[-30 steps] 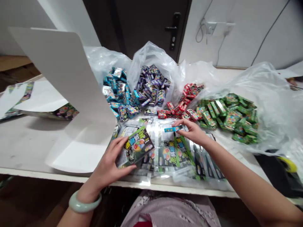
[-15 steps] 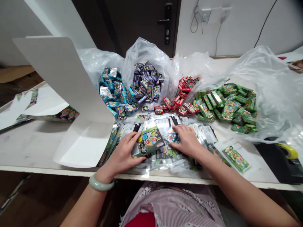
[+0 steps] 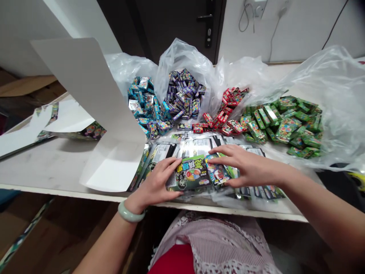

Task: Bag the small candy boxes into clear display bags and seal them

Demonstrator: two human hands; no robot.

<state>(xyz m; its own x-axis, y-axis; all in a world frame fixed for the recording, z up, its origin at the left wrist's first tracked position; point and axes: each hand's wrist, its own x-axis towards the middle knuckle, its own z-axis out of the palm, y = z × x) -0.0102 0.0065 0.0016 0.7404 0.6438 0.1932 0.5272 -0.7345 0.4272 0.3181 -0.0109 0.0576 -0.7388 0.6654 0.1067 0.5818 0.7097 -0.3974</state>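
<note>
My left hand [image 3: 158,180] is closed around the left end of a flat dark packet [image 3: 192,174] with a coloured wheel and green-and-yellow lettering. In my right hand [image 3: 242,163], a small blue printed packet [image 3: 218,171] is gripped between thumb and fingers, against the right end of the dark packet. Beneath both hands lie several clear plastic sleeves [image 3: 199,144] with dark printed cards in them, spread along the table's front. A pale green bangle [image 3: 131,212] circles my left wrist.
Behind the sleeves lie heaps of small blue boxes [image 3: 145,101], purple boxes [image 3: 185,93], red boxes [image 3: 226,108] and green boxes [image 3: 285,121], in clear plastic bags. A large curled white sheet [image 3: 85,87] stands at left. The table's front edge [image 3: 99,194] runs below my hands.
My right hand has lifted the small blue packet and brought it to the dark packet's right end. The dark packet lies more level now. The view has shifted slightly to the right.
</note>
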